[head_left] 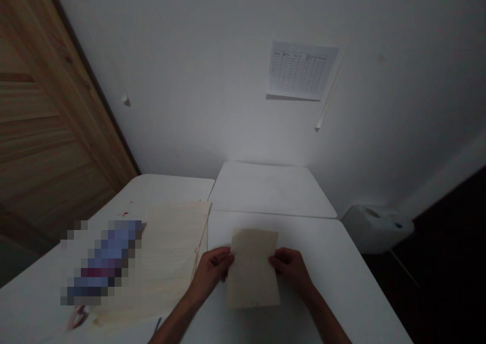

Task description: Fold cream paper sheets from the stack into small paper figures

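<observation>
A tan sheet of paper (253,270) is held up in front of me over the white table (326,278). My left hand (214,268) pinches its left edge between thumb and fingers. On the opposite edge, my right hand (290,267) grips the paper the same way. Left of my left hand lies a stack of large, pale cream paper sheets (167,258), whose right edges are slightly uneven. Part of the stack's front is hidden by my left forearm.
A pixelated bluish object (110,258) lies left of the stack, with a pinkish looped item (78,316) below it. A printed table sheet (301,70) hangs on the wall. Wooden panelling (49,106) stands at left; a white box-like object (379,227) is beyond the table's right edge.
</observation>
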The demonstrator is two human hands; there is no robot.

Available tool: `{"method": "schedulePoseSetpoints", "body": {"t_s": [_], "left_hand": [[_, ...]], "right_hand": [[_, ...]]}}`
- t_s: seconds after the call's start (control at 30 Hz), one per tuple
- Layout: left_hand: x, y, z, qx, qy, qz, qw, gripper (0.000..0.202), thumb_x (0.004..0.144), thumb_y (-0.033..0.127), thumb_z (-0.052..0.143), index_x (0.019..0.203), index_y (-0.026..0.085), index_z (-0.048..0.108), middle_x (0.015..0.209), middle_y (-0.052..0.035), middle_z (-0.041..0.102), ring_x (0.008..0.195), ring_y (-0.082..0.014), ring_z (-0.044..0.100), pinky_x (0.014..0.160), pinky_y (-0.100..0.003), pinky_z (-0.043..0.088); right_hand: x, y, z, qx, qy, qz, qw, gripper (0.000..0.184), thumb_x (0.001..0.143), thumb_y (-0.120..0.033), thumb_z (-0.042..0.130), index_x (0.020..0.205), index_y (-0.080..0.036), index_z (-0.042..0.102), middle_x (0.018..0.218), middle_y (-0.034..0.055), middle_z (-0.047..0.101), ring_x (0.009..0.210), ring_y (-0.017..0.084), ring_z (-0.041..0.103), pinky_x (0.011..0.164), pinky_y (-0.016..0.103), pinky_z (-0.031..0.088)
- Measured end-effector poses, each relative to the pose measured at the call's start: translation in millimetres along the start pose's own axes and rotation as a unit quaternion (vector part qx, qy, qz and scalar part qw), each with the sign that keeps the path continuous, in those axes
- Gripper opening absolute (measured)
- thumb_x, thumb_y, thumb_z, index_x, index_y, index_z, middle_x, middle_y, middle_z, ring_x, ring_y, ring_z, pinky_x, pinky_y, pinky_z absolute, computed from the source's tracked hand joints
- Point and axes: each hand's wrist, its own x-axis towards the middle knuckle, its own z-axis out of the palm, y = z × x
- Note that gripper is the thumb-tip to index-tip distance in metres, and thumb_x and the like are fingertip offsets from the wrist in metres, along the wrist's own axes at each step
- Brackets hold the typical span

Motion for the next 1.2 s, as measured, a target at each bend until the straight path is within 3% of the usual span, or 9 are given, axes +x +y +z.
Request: {"method": "schedulePoseSetpoints", "body": {"t_s": [0.2, 0.4, 0.57, 0.67, 0.8, 0.93, 1.03, 1.1, 1.2], "left_hand": [[-2, 1, -2.0, -0.001, -0.008, 0.016, 1.000, 0.030, 0.070, 0.042, 0.071, 0.069, 0.012, 0.071, 0.047, 0.0014, 0.053, 0.038, -0.0082, 0.043, 0.039, -0.020, 0.032], [-1, -12, -6.0, 0.000, 0.000, 0.034, 0.999, 0.028, 0.071, 0.034, 0.066, 0.085, 0.012, 0.075, 0.043, 0.0009, 0.054, 0.038, -0.0103, 0.046, 0.039, -0.020, 0.034], [0, -13, -8.5, 0.012, -0.021, 0.044, 0.999, 0.023, 0.070, 0.030, 0.061, 0.079, 0.013, 0.075, 0.047, 0.0007, 0.055, 0.039, -0.0096, 0.046, 0.039, -0.020, 0.033], [0, -7, -8.6, 0.040, -0.052, 0.063, 0.996, 0.020, 0.071, 0.027, 0.060, 0.077, 0.015, 0.075, 0.056, -0.0001, 0.057, 0.043, -0.0087, 0.045, 0.040, -0.019, 0.033], [3, 3, -4.1, 0.077, -0.102, 0.083, 0.988, 0.020, 0.071, 0.022, 0.058, 0.079, 0.016, 0.075, 0.063, -0.0009, 0.058, 0.047, -0.0088, 0.046, 0.041, -0.019, 0.032], [7, 14, 2.9, 0.102, -0.125, 0.099, 0.982, 0.019, 0.074, 0.024, 0.059, 0.080, 0.015, 0.075, 0.068, -0.0027, 0.060, 0.050, -0.0096, 0.047, 0.043, -0.019, 0.033], [7, 19, 6.6, 0.103, -0.089, 0.084, 0.987, 0.030, 0.081, 0.036, 0.059, 0.100, 0.017, 0.072, 0.070, -0.0031, 0.062, 0.053, -0.0110, 0.050, 0.046, -0.020, 0.036], [5, 19, 8.8, 0.080, -0.024, 0.064, 0.995, 0.040, 0.083, 0.045, 0.058, 0.111, 0.018, 0.067, 0.076, -0.0042, 0.065, 0.059, -0.0130, 0.055, 0.050, -0.020, 0.041], [-3, 9, 13.5, 0.025, 0.066, 0.022, 0.997, 0.054, 0.079, 0.059, 0.056, 0.109, 0.016, 0.066, 0.085, -0.0074, 0.067, 0.061, -0.0159, 0.060, 0.048, -0.022, 0.045]], "right_hand": [[-1, 0, -3, 0.016, -0.010, -0.004, 1.000, 0.036, 0.063, -0.049, 0.079, 0.069, -0.015, 0.066, 0.059, 0.0014, 0.064, 0.055, 0.015, 0.059, 0.052, 0.026, 0.045], [-4, -1, -6, 0.046, -0.023, -0.034, 0.998, 0.021, 0.063, -0.037, 0.080, 0.068, -0.018, 0.071, 0.088, 0.0084, 0.073, 0.078, 0.022, 0.066, 0.066, 0.030, 0.051], [-4, -2, -11, 0.044, -0.054, -0.026, 0.997, 0.013, 0.067, -0.030, 0.072, 0.065, -0.017, 0.070, 0.089, 0.0085, 0.072, 0.077, 0.021, 0.066, 0.062, 0.028, 0.050], [-1, -14, -13, -0.001, -0.075, -0.041, 0.996, 0.016, 0.075, -0.032, 0.065, 0.076, -0.018, 0.072, 0.087, 0.0079, 0.072, 0.073, 0.019, 0.065, 0.063, 0.028, 0.049], [0, -39, -6, -0.080, -0.146, -0.070, 0.984, 0.023, 0.083, -0.037, 0.061, 0.092, -0.019, 0.072, 0.091, 0.0072, 0.071, 0.079, 0.019, 0.064, 0.070, 0.029, 0.047], [-3, -50, 6, -0.111, -0.269, -0.033, 0.956, 0.027, 0.083, -0.040, 0.065, 0.097, -0.018, 0.071, 0.091, 0.0060, 0.071, 0.080, 0.019, 0.064, 0.068, 0.028, 0.046], [-3, -44, 13, -0.068, -0.282, -0.007, 0.957, 0.032, 0.080, -0.044, 0.068, 0.096, -0.017, 0.071, 0.088, 0.0054, 0.071, 0.074, 0.019, 0.064, 0.064, 0.027, 0.045], [-2, -36, 16, -0.048, -0.238, -0.009, 0.970, 0.036, 0.078, -0.048, 0.069, 0.095, -0.016, 0.070, 0.086, 0.0056, 0.070, 0.074, 0.019, 0.064, 0.064, 0.027, 0.046], [-1, -22, 21, -0.023, -0.144, -0.015, 0.989, 0.046, 0.075, -0.055, 0.069, 0.097, -0.015, 0.068, 0.086, 0.0072, 0.070, 0.077, 0.021, 0.065, 0.066, 0.030, 0.048]]}}
